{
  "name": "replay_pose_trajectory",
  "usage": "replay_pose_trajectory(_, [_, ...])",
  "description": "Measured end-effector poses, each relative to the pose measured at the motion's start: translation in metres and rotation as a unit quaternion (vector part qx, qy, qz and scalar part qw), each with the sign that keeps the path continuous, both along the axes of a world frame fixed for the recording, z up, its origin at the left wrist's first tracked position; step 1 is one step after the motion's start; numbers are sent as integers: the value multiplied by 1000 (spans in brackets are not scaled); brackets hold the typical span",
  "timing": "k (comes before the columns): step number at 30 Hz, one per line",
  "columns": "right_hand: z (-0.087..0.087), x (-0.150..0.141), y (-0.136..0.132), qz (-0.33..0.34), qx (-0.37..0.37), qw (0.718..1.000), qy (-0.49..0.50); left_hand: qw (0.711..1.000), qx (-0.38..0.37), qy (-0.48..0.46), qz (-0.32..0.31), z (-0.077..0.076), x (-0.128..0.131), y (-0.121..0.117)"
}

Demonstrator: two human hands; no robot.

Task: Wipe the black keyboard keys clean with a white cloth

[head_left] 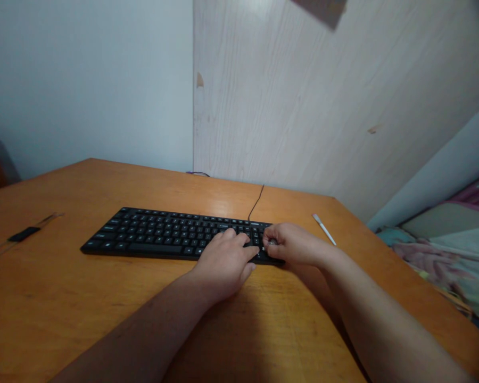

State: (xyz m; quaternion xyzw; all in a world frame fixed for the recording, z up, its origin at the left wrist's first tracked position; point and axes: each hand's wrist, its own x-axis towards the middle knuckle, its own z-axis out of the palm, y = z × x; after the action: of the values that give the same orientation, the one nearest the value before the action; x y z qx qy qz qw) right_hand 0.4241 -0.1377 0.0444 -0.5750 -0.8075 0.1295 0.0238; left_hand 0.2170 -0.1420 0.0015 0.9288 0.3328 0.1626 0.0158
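A black keyboard (155, 231) with white lettering lies across the wooden table. My left hand (225, 260) rests palm down on its right part, fingers stretched out and apart over the keys. Close beside it, my right hand (287, 243) is over the keyboard's right end, thumb and fingers curled together at the number keys. Something small and shiny shows between those fingertips, too little of it to name. The keys under both hands are partly hidden.
A thin black cable (256, 202) runs from the keyboard's back towards the wall. To the right lies a slim white brush (324, 230). At the left is a cord with a black piece (24, 234). Crumpled cloth (435, 260) lies beyond the right table edge.
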Motion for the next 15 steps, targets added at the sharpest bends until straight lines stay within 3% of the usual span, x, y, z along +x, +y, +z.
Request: replay_pose_trajectory(15, [-1, -1, 0, -2, 15, 1000, -5, 1000, 3, -1, -1, 0, 0, 0])
